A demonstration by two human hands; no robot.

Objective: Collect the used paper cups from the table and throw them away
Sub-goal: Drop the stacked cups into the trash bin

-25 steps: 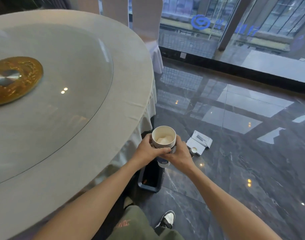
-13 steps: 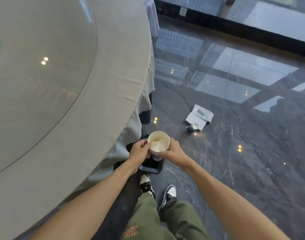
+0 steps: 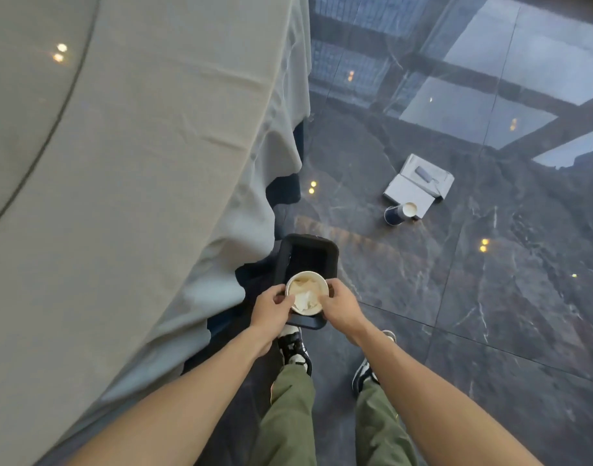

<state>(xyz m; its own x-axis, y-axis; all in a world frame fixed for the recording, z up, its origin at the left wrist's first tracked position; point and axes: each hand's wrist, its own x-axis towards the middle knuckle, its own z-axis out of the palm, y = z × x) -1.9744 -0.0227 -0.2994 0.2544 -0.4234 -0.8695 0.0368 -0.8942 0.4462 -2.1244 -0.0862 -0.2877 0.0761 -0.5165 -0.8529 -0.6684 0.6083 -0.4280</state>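
A stack of white paper cups [image 3: 307, 292] with crumpled paper inside is held upright between both hands. My left hand [image 3: 270, 307] grips its left side and my right hand [image 3: 342, 306] grips its right side. The stack hangs right over the near end of a black rectangular bin [image 3: 310, 255] that stands on the floor beside the table. Another paper cup with a dark wall [image 3: 401, 212] stands on the floor farther right.
The round table with a grey cloth [image 3: 137, 163] fills the left, its cloth hanging down next to the bin. A white open box [image 3: 418, 183] lies on the dark glossy marble floor near the lone cup. My shoes [image 3: 293, 348] stand just behind the bin.
The view has tilted down and I have stepped closer. Both hands have lowered the cup stack until it is over the bin's opening.
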